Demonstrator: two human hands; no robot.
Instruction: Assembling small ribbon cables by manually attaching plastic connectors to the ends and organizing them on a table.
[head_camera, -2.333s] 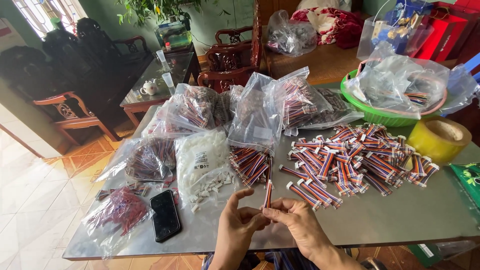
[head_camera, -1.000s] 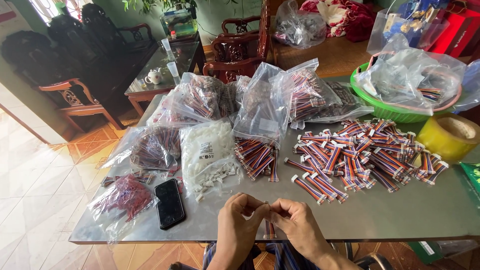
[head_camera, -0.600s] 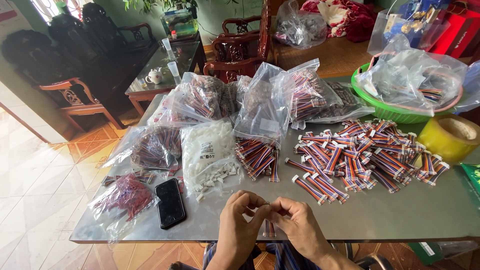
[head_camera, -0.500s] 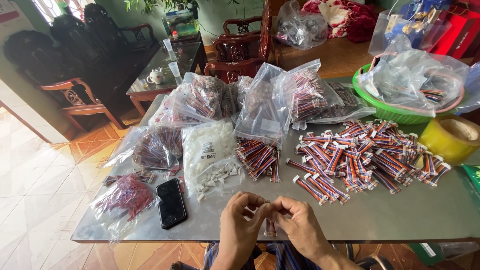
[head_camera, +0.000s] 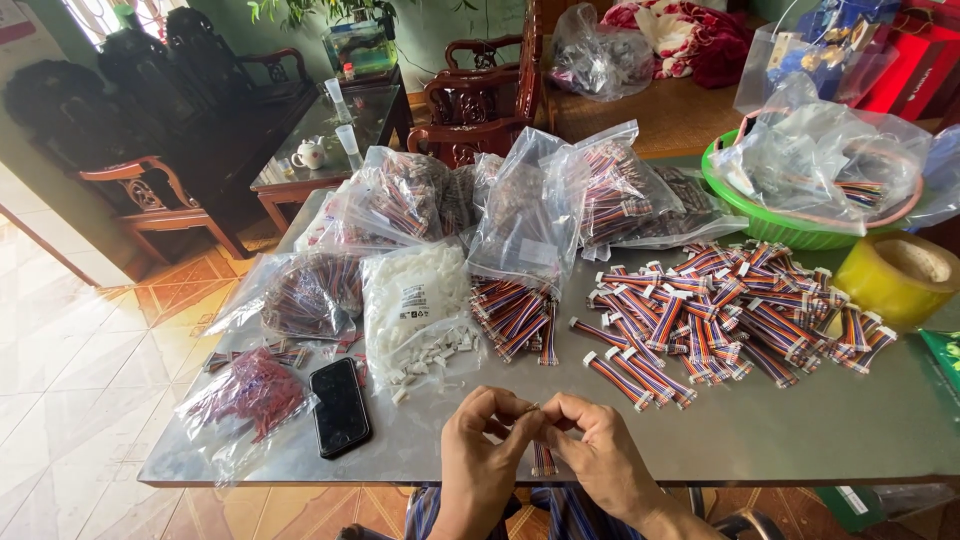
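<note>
At the near edge of a metal table (head_camera: 760, 440), the left hand (head_camera: 480, 450) and right hand (head_camera: 600, 450) pinch 1 striped ribbon cable (head_camera: 543, 458) between closed fingertips. Behind them, clear bags (head_camera: 530, 210) hold cables, 1 bag (head_camera: 415, 310) holds white connectors, and a green basin (head_camera: 770, 215) holds more bags. Bare tabletop lies right of the hands; a black phone (head_camera: 339, 405) lies left.

A home living room used for piecework: carved wooden chairs (head_camera: 150, 180); bagged wire harnesses (head_camera: 520, 215).
</note>
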